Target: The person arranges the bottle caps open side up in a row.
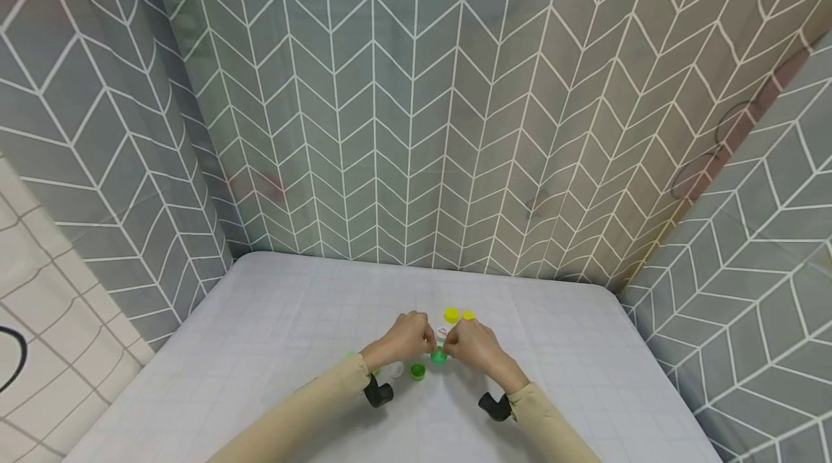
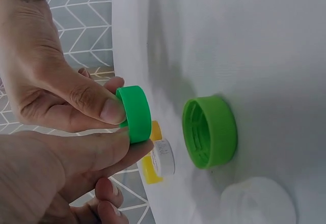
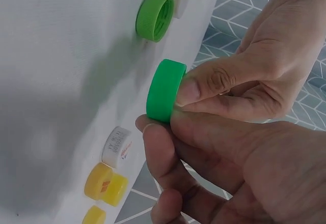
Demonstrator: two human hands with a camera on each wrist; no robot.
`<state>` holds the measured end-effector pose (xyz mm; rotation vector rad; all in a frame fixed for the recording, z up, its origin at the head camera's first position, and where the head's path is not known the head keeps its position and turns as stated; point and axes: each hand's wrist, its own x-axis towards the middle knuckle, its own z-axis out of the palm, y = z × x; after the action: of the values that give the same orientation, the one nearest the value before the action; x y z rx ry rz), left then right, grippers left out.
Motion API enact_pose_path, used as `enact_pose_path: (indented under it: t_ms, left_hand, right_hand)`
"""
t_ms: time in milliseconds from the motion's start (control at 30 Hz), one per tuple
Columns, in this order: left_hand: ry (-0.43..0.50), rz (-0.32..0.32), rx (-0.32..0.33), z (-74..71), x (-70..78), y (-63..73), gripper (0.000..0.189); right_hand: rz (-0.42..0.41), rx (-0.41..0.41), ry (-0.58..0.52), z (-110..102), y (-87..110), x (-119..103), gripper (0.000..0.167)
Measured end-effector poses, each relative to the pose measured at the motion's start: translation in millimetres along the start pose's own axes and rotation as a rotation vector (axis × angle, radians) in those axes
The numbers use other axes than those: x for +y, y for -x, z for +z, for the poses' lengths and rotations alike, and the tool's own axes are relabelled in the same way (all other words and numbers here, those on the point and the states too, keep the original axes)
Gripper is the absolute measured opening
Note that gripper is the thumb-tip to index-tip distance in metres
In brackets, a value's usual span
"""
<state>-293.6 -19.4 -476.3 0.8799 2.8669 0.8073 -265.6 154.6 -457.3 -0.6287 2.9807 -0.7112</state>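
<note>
Both hands meet over the table and hold one bright green bottle cap [image 1: 438,356] between them. The left hand [image 1: 406,339] pinches the cap's near side with thumb and fingers. From the opposite side the right hand [image 1: 473,342] pinches it too, thumb against the rim in the left wrist view. The cap is tilted on edge, its smooth side wall [image 3: 165,91] towards the table. Beside the hands a lighter green cap [image 2: 211,132] lies with its hollow side showing. A white printed cap [image 3: 117,147] lies just beyond the fingers.
Yellow caps [image 1: 451,315] lie behind the hands. A whitish cap [image 2: 260,203] sits beside the lighter green one, and further green caps [image 1: 349,355] are partly hidden by the left wrist. A white cloth covers the table [image 1: 292,311]; a patterned curtain [image 1: 390,123] hangs behind.
</note>
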Motion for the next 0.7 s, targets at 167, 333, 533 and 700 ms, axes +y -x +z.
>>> enact_pose_path:
  t_ms: [167,333,533,700]
  left_hand:
    - [-0.01,0.024,0.0,4.6,0.1,0.6,0.01]
    - [-0.023,0.046,-0.007,9.5,-0.5,0.5,0.011]
    - [-0.004,0.03,-0.042,13.5,-0.4,1.7,0.009]
    - [0.021,-0.006,-0.047,20.7,-0.9,3.8,0.009]
  right_hand:
    - [0.003,-0.027,0.027,1,0.7,0,0.01]
    - [0.009,-0.063,0.025,1,0.8,-1,0.011]
    - [0.024,-0.117,0.04,4,0.8,-3,0.007]
    - [0.036,-0.137,0.044,7,1.9,-3,0.013]
